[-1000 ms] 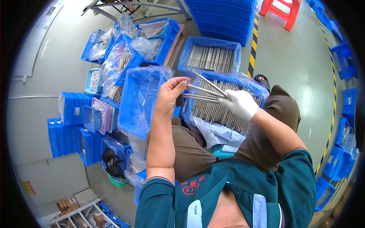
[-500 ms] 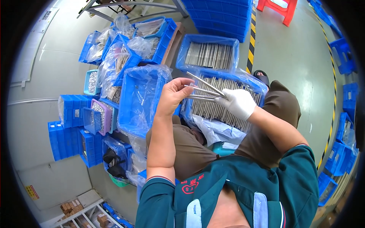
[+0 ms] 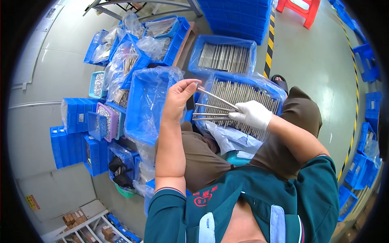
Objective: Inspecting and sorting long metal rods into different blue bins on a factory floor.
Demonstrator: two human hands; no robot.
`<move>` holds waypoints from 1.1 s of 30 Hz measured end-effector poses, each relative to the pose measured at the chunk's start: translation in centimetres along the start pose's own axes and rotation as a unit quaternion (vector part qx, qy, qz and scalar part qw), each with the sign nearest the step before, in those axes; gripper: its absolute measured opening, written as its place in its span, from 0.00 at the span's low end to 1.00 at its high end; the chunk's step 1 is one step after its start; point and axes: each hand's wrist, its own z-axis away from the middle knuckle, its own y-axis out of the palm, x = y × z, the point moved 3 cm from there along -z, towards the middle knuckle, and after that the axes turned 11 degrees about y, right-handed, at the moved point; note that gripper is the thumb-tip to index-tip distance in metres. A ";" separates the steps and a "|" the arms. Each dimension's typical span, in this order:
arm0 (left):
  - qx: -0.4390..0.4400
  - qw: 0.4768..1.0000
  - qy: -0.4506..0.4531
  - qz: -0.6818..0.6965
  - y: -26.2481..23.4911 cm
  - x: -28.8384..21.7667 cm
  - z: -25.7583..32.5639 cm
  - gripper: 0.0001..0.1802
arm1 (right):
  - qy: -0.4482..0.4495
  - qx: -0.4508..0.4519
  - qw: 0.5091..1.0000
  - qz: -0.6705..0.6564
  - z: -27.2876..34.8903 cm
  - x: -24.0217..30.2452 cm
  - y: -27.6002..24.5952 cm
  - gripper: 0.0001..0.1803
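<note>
My right hand (image 3: 252, 115), in a white glove, is closed round several thin metal rods (image 3: 214, 108), which fan out toward the left. The uppermost rod reaches up to my bare left hand (image 3: 178, 99). My left thumb and forefinger pinch a small grey piece (image 3: 197, 84) at that rod's tip; its kind is too small to tell. Below both hands, a blue bin (image 3: 279, 91) lined with clear plastic holds many similar rods in a row. A second blue bin (image 3: 253, 52) of rods stands just beyond it.
Left of the rods is a plastic-lined blue bin (image 3: 135, 101). More blue bins (image 3: 81, 115), a purple tray (image 3: 114, 121) of small shiny parts and plastic bags crowd the left side. Tall stacked blue crates (image 3: 239, 18) and a red stool (image 3: 302, 12) are at the back.
My left hand has moved slightly left and up. The rods have spread wider apart, with the uppermost one now meeting my left fingertips. My right hand keeps its hold, slightly lower.
</note>
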 end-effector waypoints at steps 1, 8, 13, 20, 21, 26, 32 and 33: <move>0.001 1.000 0.000 0.000 -0.1 0.2 0.0 0.15 | 0.002 0.003 1.000 0.001 0.0 0.0 0.0 0.22; 0.048 0.998 -0.029 0.023 0.8 -0.3 0.1 0.13 | -0.002 0.010 1.000 -0.006 -0.1 -0.9 0.3 0.23; 0.082 0.994 -0.046 0.051 1.8 0.1 0.2 0.14 | 0.020 0.055 0.997 -0.047 -0.2 -0.9 0.2 0.24; -0.144 0.985 0.037 -0.091 -4.2 -0.3 -0.7 0.13 | 0.070 0.096 0.976 -0.185 -1.1 -2.9 0.8 0.23; -0.174 0.983 0.029 -0.053 -4.8 0.2 -0.7 0.13 | 0.114 0.125 0.948 -0.270 -1.4 -3.4 0.9 0.21; -0.143 0.986 -0.013 0.083 -2.0 1.8 -1.1 0.12 | 0.222 0.240 0.644 -0.692 -6.0 -8.0 1.1 0.06; -0.159 0.982 -0.025 0.095 -2.1 0.8 -1.2 0.15 | 0.343 0.147 0.607 -0.702 -16.8 -16.2 2.1 0.04; -0.163 0.982 -0.021 0.095 -2.1 0.6 -1.3 0.15 | 0.359 0.108 0.595 -0.711 -18.6 -17.5 2.3 0.04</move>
